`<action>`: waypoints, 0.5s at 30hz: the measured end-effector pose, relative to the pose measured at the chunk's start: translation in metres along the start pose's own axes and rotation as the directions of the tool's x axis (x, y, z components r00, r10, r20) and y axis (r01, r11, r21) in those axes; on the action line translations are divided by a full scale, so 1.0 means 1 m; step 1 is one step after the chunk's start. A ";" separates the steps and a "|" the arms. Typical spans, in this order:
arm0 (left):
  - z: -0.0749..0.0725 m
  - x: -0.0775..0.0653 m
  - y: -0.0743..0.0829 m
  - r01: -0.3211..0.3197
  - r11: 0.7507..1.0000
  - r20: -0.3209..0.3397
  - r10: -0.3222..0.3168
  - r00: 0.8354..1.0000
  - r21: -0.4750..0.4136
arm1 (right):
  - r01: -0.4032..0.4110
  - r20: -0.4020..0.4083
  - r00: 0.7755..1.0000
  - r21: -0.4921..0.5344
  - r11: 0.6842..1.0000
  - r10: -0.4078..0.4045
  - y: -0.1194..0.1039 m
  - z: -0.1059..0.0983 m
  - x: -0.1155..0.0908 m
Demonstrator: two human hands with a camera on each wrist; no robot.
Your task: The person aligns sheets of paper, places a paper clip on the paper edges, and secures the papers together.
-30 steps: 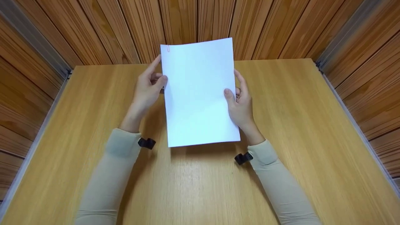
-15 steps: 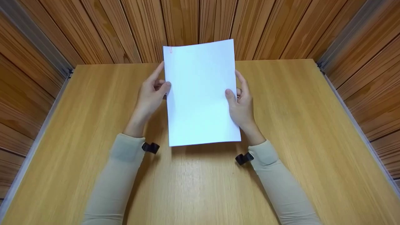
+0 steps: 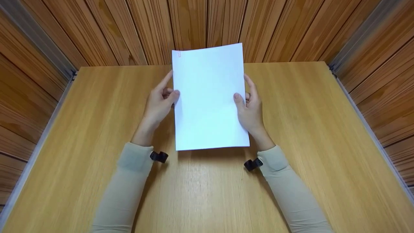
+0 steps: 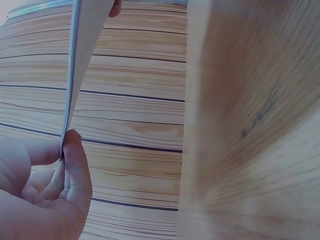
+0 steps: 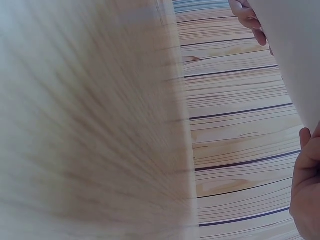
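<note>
Between both hands, a stack of white paper (image 3: 208, 100) is held up above the table, its face blank. A thin reddish paper clip (image 3: 179, 54) sits at its top left corner. My left hand (image 3: 159, 103) pinches the left edge, thumb on the front and fingers behind; the left wrist view shows the edge of the paper (image 4: 74, 65) between thumb and fingers. On the opposite side my right hand (image 3: 251, 108) grips the right edge, thumb laid over the front. The paper hides most of the right fingers in the head view.
Beneath the paper lies a wooden table (image 3: 207, 194), its far edge meeting a wall of wooden planks (image 3: 190, 26). More plank walls (image 3: 381, 64) rise at both sides. A small black camera (image 3: 159, 157) is worn on each sleeve cuff.
My left hand has slid down along the paper's left edge, toward me. The paper's top has dipped slightly and its left side shifted a little right. My right hand has hardly moved.
</note>
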State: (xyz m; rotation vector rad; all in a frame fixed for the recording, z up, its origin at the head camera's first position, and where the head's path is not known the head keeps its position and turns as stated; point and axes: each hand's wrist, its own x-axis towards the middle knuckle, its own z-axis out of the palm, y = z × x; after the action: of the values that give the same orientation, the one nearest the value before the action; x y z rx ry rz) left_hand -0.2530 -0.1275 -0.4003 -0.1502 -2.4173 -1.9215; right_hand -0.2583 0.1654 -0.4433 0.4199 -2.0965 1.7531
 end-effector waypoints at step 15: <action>0.003 -0.004 -0.005 0.011 1.000 0.025 -0.011 1.000 -0.023 | -0.034 0.017 0.999 -0.040 0.999 0.035 0.004 -0.003 -0.001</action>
State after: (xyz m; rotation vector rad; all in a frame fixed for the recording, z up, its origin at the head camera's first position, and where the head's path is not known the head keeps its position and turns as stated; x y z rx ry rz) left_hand -0.2494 -0.1260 -0.4057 -0.1629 -2.4174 -1.9638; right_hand -0.2587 0.1691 -0.4471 0.3919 -2.1590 1.7299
